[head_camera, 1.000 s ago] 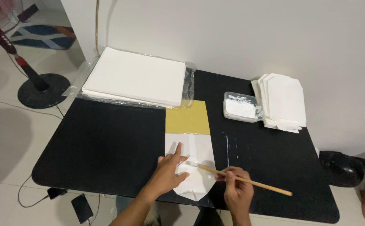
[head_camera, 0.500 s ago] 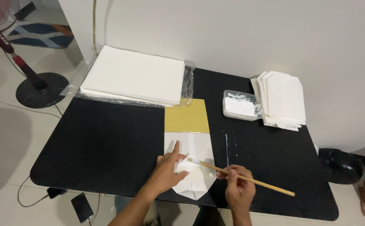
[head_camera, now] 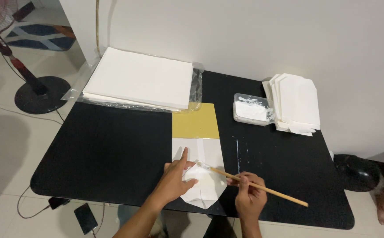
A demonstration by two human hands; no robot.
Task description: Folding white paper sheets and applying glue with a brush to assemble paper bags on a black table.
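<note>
1. The folded white paper sheet [head_camera: 203, 176] lies at the near edge of the black table [head_camera: 104, 154], partly over a yellow card [head_camera: 196, 121]; wet paste could smear past the fold or make the sheet slide.
2. The left hand [head_camera: 174, 180] presses it flat, fingers spread open.
3. The right hand [head_camera: 249, 198] has its fingers closed around a thin wooden brush [head_camera: 253, 185], tip on the paper.

Single head-worn view, high above the near edge, tilted steeply down and forward. Whole black worktop [head_camera: 104, 158] in frame at medium range. Wall runs 12 to 2 o'clock; floor and fan base [head_camera: 42, 93] at 10 o'clock. Both forearms enter from 6 o'clock. No second view to overlap.
</note>
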